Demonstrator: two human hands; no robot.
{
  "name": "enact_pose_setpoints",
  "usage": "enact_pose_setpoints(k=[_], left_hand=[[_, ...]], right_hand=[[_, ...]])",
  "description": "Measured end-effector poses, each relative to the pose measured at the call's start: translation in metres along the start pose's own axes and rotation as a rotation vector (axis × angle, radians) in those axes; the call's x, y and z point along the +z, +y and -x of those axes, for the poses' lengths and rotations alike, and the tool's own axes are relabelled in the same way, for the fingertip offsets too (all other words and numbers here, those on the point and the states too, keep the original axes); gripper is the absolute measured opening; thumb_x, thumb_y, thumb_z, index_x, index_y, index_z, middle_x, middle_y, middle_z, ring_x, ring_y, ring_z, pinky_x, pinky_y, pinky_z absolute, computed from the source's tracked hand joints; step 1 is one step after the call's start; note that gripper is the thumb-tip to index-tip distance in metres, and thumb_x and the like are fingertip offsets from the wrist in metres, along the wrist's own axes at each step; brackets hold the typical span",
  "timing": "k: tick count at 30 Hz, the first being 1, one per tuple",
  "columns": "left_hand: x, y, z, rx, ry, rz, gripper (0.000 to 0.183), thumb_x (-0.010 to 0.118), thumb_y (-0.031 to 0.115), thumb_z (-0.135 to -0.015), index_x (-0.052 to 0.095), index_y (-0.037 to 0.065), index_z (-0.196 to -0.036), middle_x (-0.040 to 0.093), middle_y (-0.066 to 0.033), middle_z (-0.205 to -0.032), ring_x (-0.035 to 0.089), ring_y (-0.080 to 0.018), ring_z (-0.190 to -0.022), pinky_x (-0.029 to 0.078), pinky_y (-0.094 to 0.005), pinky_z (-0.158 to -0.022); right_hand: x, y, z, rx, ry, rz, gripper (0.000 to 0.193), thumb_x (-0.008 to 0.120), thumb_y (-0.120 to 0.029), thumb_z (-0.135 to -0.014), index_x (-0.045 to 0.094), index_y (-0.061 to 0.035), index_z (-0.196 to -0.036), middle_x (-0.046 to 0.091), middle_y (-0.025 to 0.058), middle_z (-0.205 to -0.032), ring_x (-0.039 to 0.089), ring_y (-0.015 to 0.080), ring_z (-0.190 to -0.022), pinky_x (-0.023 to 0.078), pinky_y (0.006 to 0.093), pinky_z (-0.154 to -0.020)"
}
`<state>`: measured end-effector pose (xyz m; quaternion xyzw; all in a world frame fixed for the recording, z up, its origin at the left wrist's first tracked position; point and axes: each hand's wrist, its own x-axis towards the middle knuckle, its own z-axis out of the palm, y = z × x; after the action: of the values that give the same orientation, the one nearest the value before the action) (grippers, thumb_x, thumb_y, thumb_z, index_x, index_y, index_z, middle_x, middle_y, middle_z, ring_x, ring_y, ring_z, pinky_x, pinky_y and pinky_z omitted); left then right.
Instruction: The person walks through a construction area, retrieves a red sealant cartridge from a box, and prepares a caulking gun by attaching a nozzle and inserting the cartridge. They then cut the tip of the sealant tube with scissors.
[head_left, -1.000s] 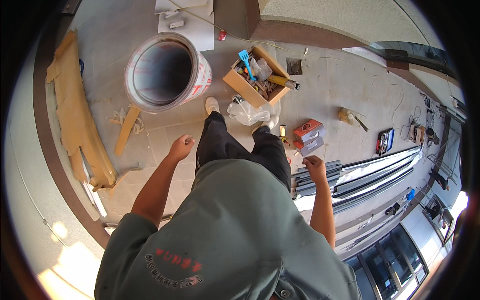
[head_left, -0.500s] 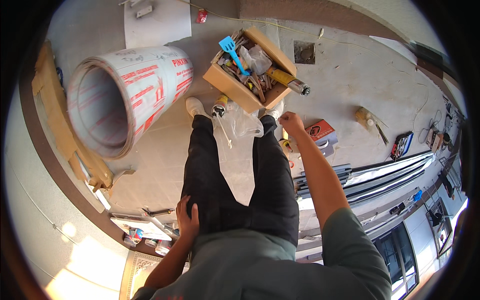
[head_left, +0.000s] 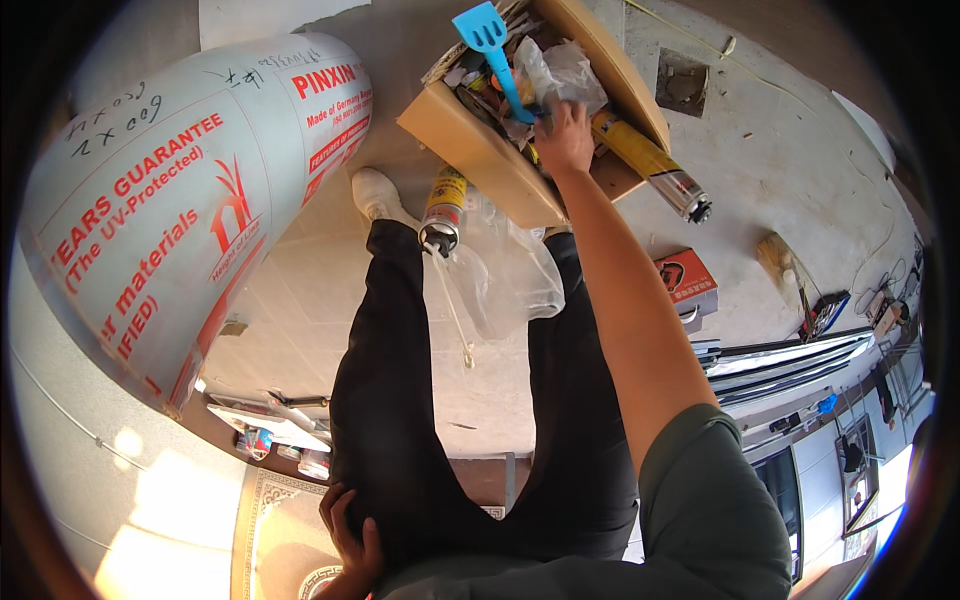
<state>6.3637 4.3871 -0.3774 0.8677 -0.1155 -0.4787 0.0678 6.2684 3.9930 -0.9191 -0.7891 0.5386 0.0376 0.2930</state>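
Note:
My right hand (head_left: pixel 565 140) reaches into a cardboard box (head_left: pixel 470 155) of mixed scraps. Its fingers are bent together among the contents, beside a blue slotted spatula (head_left: pixel 500 65) and a crumpled clear plastic bag (head_left: pixel 565 75); what they grip, if anything, is hidden. A yellow spray can (head_left: pixel 645 155) sticks out over the box's right side. On my left thigh rests my left hand (head_left: pixel 352 530), empty, its fingers apart. Between my feet stands another can (head_left: pixel 442 210) with a thin pale tube (head_left: pixel 455 310), next to a clear plastic bag (head_left: pixel 500 280).
A big roll of printed sheeting (head_left: pixel 190 200) lies at the left. To the right are a red and grey carton (head_left: pixel 688 285), a brush-like tool (head_left: pixel 780 265) and long dark metal profiles (head_left: pixel 790 360). A square hole (head_left: pixel 682 82) opens in the floor beyond the box.
My right hand has moved from beside my right foot into the box. I have leaned closer to the box and the roll. My left hand stays on my thigh.

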Motion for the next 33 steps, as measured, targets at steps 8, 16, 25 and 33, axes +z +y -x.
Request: enact_pose_setpoints(k=[8,16,25,33], left_hand=[[-0.008,0.009,-0.006,-0.055,-0.022,0.017,0.056,0.050,0.039,-0.097,0.047,-0.005,-0.131,0.041,-0.0260,-0.140,0.039,-0.0399,-0.133,0.027,-0.0526,-0.115],[-0.013,0.013,-0.007,-0.049,-0.051,0.023,0.056,0.050,0.042,-0.098,0.048,-0.003,-0.131,0.042,-0.0251,-0.139,0.040,-0.0401,-0.132,0.028,-0.0528,-0.114],[-0.016,0.020,-0.012,-0.039,-0.057,-0.002,0.056,0.050,0.042,-0.097,0.048,-0.003,-0.130,0.042,-0.0246,-0.139,0.040,-0.0400,-0.133,0.028,-0.0517,-0.114],[-0.010,0.021,-0.011,-0.027,-0.043,-0.006,0.056,0.051,0.041,-0.096,0.048,-0.003,-0.130,0.042,-0.0244,-0.139,0.041,-0.0396,-0.132,0.028,-0.0513,-0.114]], right_hand=[[-0.008,-0.017,-0.090,-0.155,-0.176,0.424,0.048,0.077,-0.029,-0.079,0.067,-0.0175,-0.125,0.056,0.0129,-0.138,0.052,0.0372,-0.128,0.051,0.0513,-0.097],[-0.023,0.015,0.009,-0.150,-0.222,0.031,0.025,0.074,-0.018,-0.076,0.065,-0.0013,-0.092,0.067,0.0192,-0.102,0.065,0.0411,-0.099,0.054,0.0485,-0.082],[-0.063,0.039,0.066,-0.147,-0.208,-0.040,0.024,0.073,-0.017,-0.071,0.067,-0.0040,-0.091,0.066,0.0153,-0.094,0.065,0.0392,-0.092,0.054,0.0475,-0.079],[-0.083,0.013,0.061,-0.228,-0.497,0.063,0.028,0.069,-0.034,-0.085,0.068,-0.0069,-0.079,0.069,0.0139,-0.083,0.067,0.0366,-0.086,0.054,0.0455,-0.079]])
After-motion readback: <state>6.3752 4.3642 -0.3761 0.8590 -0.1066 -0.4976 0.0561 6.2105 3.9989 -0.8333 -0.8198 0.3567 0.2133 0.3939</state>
